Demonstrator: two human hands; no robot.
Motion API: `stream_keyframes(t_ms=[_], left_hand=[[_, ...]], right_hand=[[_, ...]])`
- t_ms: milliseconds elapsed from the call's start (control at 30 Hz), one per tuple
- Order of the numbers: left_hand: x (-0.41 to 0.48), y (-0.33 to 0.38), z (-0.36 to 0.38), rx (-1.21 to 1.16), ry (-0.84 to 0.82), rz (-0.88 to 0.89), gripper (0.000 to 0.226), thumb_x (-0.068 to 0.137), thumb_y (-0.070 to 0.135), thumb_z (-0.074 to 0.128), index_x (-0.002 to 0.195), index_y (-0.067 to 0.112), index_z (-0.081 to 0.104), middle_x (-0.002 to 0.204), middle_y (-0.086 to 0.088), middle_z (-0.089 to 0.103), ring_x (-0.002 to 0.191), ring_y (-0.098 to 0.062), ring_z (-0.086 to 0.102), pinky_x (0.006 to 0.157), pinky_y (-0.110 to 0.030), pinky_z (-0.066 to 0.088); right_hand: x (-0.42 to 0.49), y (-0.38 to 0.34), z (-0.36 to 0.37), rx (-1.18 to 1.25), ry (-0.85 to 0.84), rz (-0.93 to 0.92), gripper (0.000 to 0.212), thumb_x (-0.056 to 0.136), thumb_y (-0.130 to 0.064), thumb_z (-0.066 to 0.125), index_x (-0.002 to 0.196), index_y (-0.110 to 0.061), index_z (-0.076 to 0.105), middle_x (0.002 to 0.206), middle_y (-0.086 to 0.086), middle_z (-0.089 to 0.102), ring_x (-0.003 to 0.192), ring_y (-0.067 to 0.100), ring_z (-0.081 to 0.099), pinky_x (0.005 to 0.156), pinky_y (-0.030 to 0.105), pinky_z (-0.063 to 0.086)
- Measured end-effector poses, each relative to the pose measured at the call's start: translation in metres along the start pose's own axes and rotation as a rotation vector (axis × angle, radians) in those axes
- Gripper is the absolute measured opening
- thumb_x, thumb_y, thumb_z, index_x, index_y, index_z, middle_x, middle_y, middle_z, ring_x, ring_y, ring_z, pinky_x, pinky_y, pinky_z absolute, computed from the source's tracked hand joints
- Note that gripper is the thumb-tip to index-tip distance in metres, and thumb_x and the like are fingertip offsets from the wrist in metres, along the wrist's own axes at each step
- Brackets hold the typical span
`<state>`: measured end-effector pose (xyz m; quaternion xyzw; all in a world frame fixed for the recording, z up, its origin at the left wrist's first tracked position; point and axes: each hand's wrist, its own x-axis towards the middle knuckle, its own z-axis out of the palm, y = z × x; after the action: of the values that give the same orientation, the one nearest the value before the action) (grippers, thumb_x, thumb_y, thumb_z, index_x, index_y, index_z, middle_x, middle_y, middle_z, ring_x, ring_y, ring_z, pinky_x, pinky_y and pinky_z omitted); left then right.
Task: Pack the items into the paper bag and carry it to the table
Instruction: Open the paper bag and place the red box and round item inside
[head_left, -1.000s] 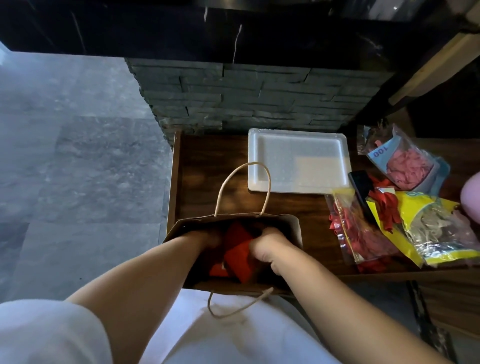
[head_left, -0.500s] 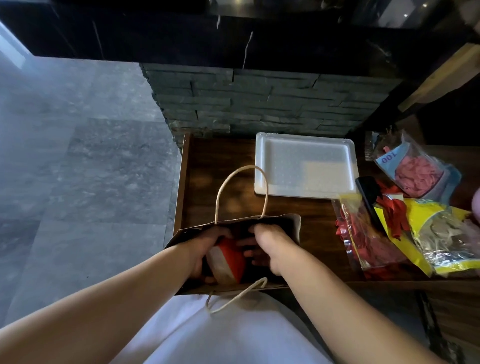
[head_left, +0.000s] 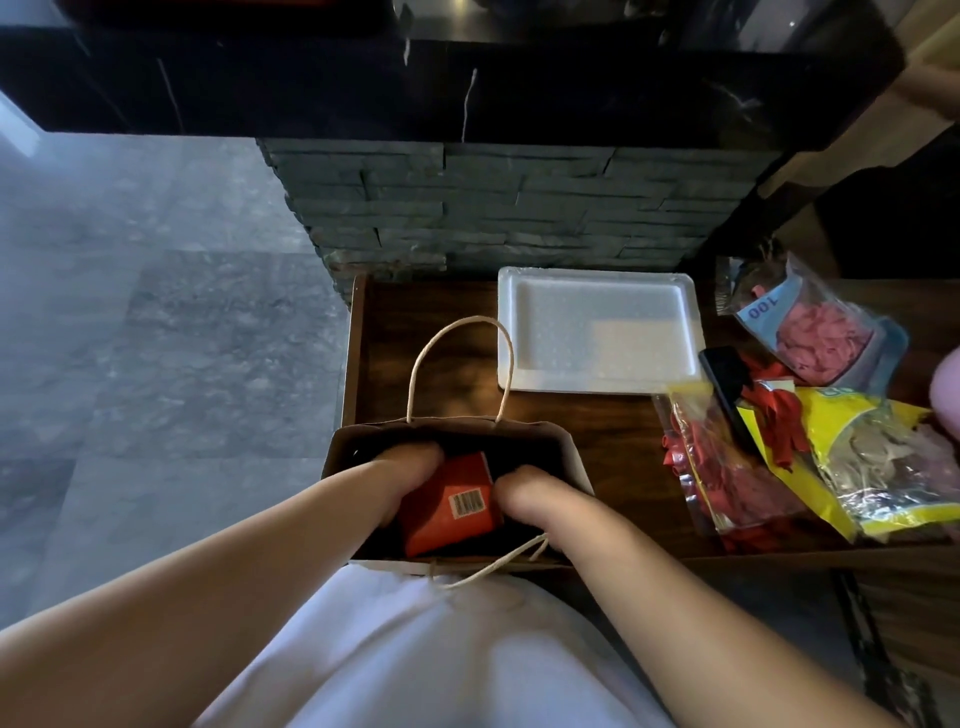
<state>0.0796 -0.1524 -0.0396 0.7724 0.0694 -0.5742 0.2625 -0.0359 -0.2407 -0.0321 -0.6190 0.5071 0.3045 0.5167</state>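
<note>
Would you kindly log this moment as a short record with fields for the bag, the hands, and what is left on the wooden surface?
bag: brown paper bag standing open at the near edge of the wooden surface, one twine handle upright, the other hanging over the near side
item in bag: red box with a barcode label facing up
left hand: left hand inside the bag, on the box's left side
right hand: right hand inside the bag, on the box's right side
left out: white foam tray; balloon packets at right
</note>
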Motion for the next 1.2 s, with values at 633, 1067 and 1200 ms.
stream_keyframes(t_ms=[633, 1067, 1200], left_hand=[[-0.008, 0.008, 0.011, 0.886, -0.102, 0.21, 0.04, 0.105, 0.023, 0.033, 0.136, 0.008, 0.054, 0.143, -0.013, 0.053, 0.131, -0.025, 0.049, 0.106, -0.03, 0.033], [0.0, -0.013, 0.009, 1.19, -0.159, 0.349, 0.037, 0.096, 0.026, 0.052, 0.133, 0.021, 0.055, 0.129, -0.006, 0.062, 0.115, -0.023, 0.059, 0.099, -0.031, 0.043], [-0.003, -0.014, 0.014, 1.312, -0.196, 0.356, 0.04, 0.093, 0.025, 0.054, 0.133, 0.02, 0.055, 0.13, -0.007, 0.061, 0.116, -0.025, 0.059, 0.099, -0.033, 0.044]], right_hand=[[0.001, 0.009, -0.007, -0.581, -0.072, 0.041, 0.037, 0.1, -0.012, 0.044, 0.135, -0.001, 0.05, 0.141, 0.019, 0.05, 0.127, 0.031, 0.048, 0.102, 0.032, 0.037], [0.027, -0.001, 0.017, -0.644, 0.189, -0.07, 0.039, 0.104, -0.019, 0.032, 0.141, -0.013, 0.044, 0.142, 0.014, 0.049, 0.129, 0.03, 0.047, 0.11, 0.04, 0.037], [0.023, 0.004, 0.017, -0.59, 0.208, -0.091, 0.04, 0.105, -0.017, 0.027, 0.142, -0.011, 0.041, 0.145, 0.013, 0.045, 0.131, 0.027, 0.044, 0.11, 0.033, 0.033]])
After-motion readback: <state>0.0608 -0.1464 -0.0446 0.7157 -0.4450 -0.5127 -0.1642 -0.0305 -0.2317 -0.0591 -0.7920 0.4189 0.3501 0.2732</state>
